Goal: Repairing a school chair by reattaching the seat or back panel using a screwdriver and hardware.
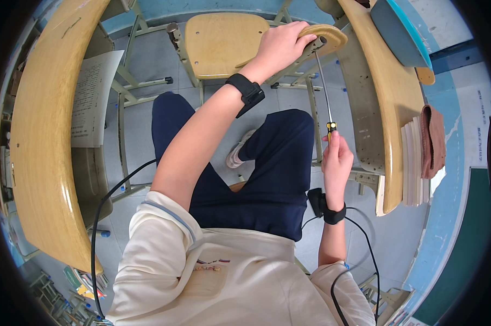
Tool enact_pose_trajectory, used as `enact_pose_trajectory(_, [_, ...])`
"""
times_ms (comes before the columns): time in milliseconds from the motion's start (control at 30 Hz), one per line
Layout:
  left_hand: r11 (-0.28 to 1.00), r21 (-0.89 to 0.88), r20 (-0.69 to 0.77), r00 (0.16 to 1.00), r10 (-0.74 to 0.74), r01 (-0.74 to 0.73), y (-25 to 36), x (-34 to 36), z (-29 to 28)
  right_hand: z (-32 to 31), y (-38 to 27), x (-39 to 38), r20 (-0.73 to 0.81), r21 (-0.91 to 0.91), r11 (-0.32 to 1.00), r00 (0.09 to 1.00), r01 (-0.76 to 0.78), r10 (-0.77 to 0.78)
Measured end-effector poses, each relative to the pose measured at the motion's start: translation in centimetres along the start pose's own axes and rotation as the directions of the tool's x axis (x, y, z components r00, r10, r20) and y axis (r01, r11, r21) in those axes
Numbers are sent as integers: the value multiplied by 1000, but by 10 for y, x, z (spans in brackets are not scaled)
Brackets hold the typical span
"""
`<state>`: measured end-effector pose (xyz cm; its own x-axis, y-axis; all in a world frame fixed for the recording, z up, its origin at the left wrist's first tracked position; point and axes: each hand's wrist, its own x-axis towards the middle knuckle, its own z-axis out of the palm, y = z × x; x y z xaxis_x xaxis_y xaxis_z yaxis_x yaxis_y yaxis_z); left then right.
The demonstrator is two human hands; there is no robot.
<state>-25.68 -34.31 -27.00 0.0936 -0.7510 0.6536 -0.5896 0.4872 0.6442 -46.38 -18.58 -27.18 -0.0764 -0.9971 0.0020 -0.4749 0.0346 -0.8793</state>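
Note:
My left hand is closed over the curved wooden backrest of a chair, its thumb along the near side. The chair's wooden seat lies to the left of that hand. In my right hand is a screwdriver with a yellow and black handle. Its long metal shaft points up and away toward the end of the chair's metal tube, by the backrest. Whether the tip sits in a screw is too small to tell.
Wooden desks flank me, one on the left with a printed sheet hanging off it, one on the right. A blue basin stands on the right desk; books and a brown cloth are beside it. Black cables trail past both arms.

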Motion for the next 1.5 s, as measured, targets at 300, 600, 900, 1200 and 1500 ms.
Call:
enact_pose_trajectory(300, [1000,-4,-34,999,11,-11,0,-1,1,-20,5,15,714,673,107,680,-732,165])
enact_pose_trajectory(600, [1000,21,-29,1000,-1,2,1,-3,0,1,3,1,37,44,999,999,2,-4])
enact_pose_trajectory(900, [1000,16,-21,1000,-21,22,0,-3,1,-15,25,18,841,431,-464,531,-774,-106])
enact_pose_trajectory(1200, [1000,15,-34,999,-18,18,0,-3,2,4,-7,-9,-92,-461,838,923,292,-373])
enact_pose_trajectory(1500, [999,-9,-8,999,-42,42,-1,-1,0,-28,8,20,733,672,-29,659,-740,169])
